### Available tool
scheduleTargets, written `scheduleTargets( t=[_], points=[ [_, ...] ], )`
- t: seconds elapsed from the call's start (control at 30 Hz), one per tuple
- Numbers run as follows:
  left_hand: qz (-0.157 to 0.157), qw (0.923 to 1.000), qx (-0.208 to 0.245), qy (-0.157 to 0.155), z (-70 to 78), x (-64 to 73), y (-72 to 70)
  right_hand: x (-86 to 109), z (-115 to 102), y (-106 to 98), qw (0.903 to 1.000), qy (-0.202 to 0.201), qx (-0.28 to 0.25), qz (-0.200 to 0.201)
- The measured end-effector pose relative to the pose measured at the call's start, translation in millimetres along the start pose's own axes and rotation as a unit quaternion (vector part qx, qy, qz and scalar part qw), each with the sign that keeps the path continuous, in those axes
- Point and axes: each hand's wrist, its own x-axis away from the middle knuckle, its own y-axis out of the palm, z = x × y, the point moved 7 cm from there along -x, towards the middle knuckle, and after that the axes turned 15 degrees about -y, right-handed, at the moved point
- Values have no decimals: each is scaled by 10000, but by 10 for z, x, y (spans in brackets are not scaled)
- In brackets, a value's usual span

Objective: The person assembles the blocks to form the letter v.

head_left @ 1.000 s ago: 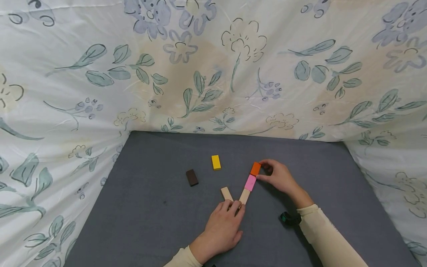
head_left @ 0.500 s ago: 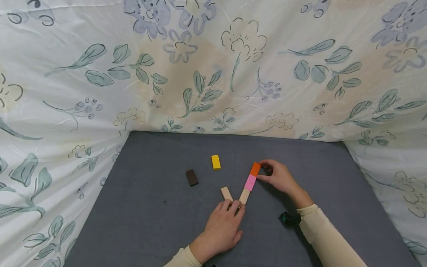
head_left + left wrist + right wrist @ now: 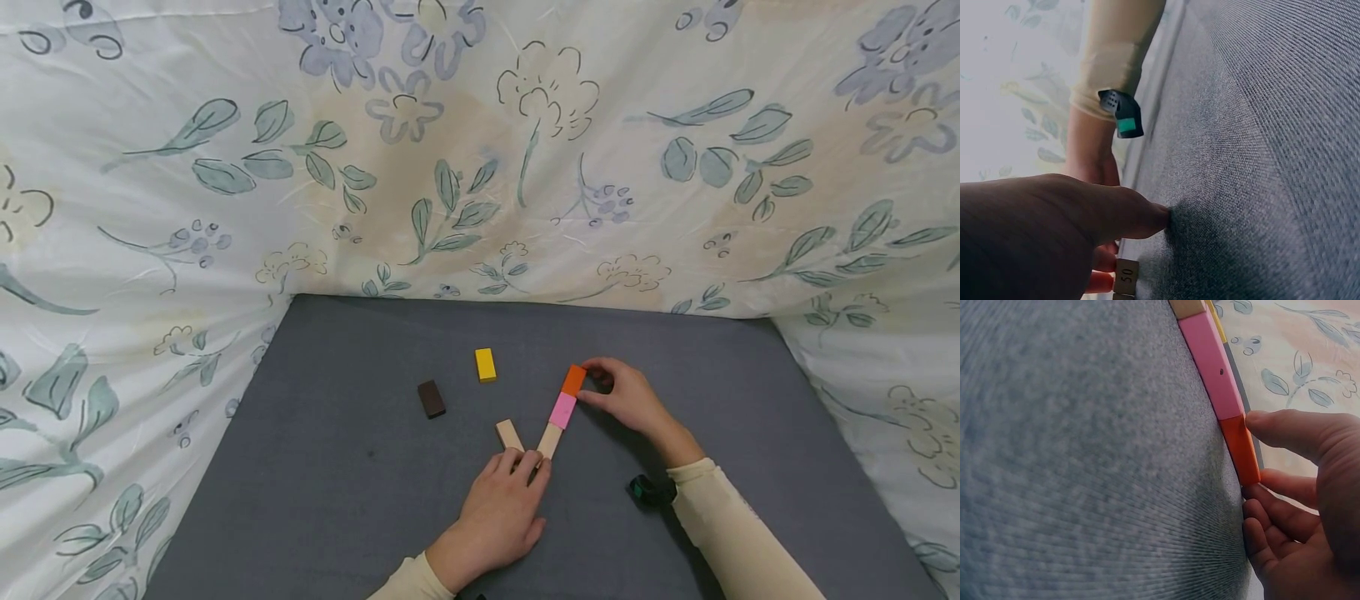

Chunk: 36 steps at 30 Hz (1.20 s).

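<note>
An orange block (image 3: 573, 380), a pink block (image 3: 562, 410) and a plain wooden block (image 3: 550, 442) lie end to end in a slanting row. A second wooden block (image 3: 508, 434) slants the other way, making a V with that row. My left hand (image 3: 498, 508) rests its fingertips at the V's near point, covering the blocks' lower ends. In the left wrist view, a wooden block marked 50 (image 3: 1126, 275) shows by its fingers. My right hand (image 3: 626, 400) pinches the orange block, thumb near the pink joint and index finger at the far end.
Behind the V lie a yellow block (image 3: 486, 365) and a dark brown block (image 3: 431, 399), apart from each other on the grey cloth (image 3: 322, 500). A flowered curtain (image 3: 450, 208) closes off the back and sides. A black wrist device (image 3: 651, 492) sits at the right cuff.
</note>
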Motion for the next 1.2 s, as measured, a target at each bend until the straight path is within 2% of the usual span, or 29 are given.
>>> scheduleTargets(
  t=[0.53,0.83,1.2],
  points=[
    [180,9997,87,140,-22,-33,-45,6,-27,20,9996,-174,-185,104],
    [83,9984,534,140,-49,-150,-133,61,-66,-21,9970,-413,-286,584],
    [42,9955,947,27,-106,-205,-228,182,-224,-120,9916,-688,-248,1062]
  ],
)
